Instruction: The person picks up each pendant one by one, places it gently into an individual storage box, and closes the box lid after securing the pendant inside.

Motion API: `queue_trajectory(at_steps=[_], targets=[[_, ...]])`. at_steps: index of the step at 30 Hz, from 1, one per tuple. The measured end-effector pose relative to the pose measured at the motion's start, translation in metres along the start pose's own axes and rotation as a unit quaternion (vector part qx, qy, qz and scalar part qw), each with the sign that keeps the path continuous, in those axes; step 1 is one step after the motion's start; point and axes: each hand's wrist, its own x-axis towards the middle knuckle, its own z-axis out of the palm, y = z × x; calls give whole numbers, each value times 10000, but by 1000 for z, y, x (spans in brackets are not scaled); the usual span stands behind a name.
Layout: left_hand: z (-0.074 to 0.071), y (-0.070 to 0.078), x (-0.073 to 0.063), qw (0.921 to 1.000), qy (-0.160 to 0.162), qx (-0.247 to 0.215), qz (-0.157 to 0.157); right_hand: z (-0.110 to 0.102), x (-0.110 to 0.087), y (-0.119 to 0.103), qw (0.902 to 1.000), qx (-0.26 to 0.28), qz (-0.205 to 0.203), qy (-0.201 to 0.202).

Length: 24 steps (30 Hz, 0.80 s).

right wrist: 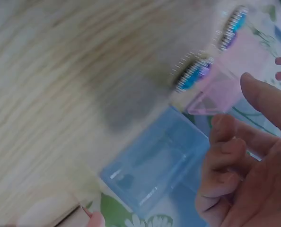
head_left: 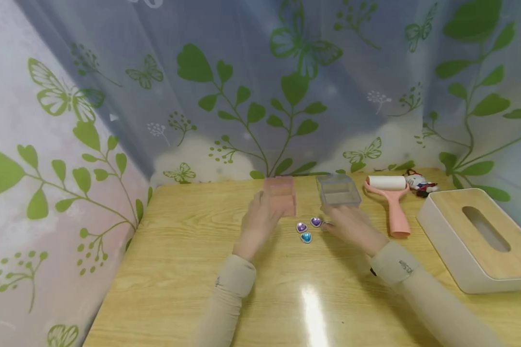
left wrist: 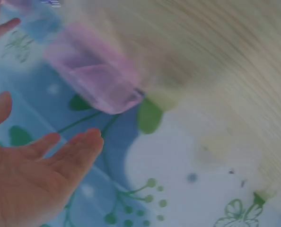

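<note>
As the pink box (head_left: pixel 288 205) and clear box (head_left: pixel 340 185) sit near the counter's (head_left: pixel 191 241) far edge, seemingly for easy reach, heart gems (head_left: pixel 301 227) lie nearer; left hand (head_left: pixel 257 224) and right hand (head_left: pixel 351 225), loose-fingered, grip nothing.

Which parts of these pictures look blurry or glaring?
Head view: white glare streaks the table, and the left hand and right hand look slightly blurred; left wrist view: the pink box is smeared; right wrist view: the gems look streaky, the bluish box clearer.
</note>
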Motion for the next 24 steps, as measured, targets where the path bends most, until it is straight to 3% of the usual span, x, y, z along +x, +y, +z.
queue_trajectory(at_steps=[10, 18, 24], targets=[[3, -31, 36, 9935, -523, -869, -508, 23, 18, -4, 9971, -674, -125, -336], [3, -36, 43, 9843, -743, -1451, -676, 31, 21, -14, 9952, -927, -300, -40], [7, -36, 48, 9818, -868, -1575, -603, 32, 24, -19, 9929, -1094, -273, -373]])
